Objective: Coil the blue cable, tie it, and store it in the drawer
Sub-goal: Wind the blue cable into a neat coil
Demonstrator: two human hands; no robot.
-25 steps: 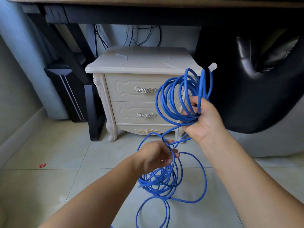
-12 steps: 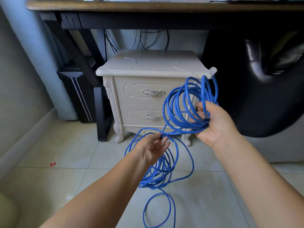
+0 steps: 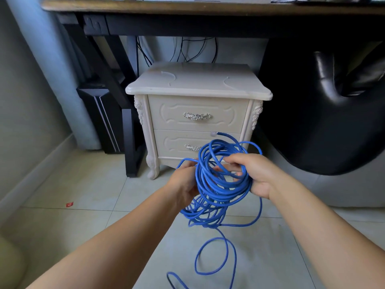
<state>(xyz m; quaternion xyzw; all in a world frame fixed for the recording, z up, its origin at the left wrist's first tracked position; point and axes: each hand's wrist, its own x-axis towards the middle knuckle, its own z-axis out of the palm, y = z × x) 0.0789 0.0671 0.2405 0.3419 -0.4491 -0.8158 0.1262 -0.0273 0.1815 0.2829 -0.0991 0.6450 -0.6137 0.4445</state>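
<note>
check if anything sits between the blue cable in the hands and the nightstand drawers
No object stands between the blue cable, gripped by the left hand and the right hand, and the nightstand. But the upper drawer and the lower drawer are both shut. A loose length of cable trails on the floor.

Upper drawer (image 3: 166, 118): front unobstructed, straight approach open. Lower drawer (image 3: 173, 142): right part screened by the blue cable (image 3: 218, 184) bundle, held in left hand (image 3: 183, 182) and right hand (image 3: 257, 174). Open gap between cabinet (image 3: 198, 84) top and worktop (image 3: 187, 7) above. Black desk leg (image 3: 129, 142) just beside the cabinet's left side; black leather seat (image 3: 323, 126) near its right. Loose cable loops on the floor (image 3: 83, 184) in front.
</note>
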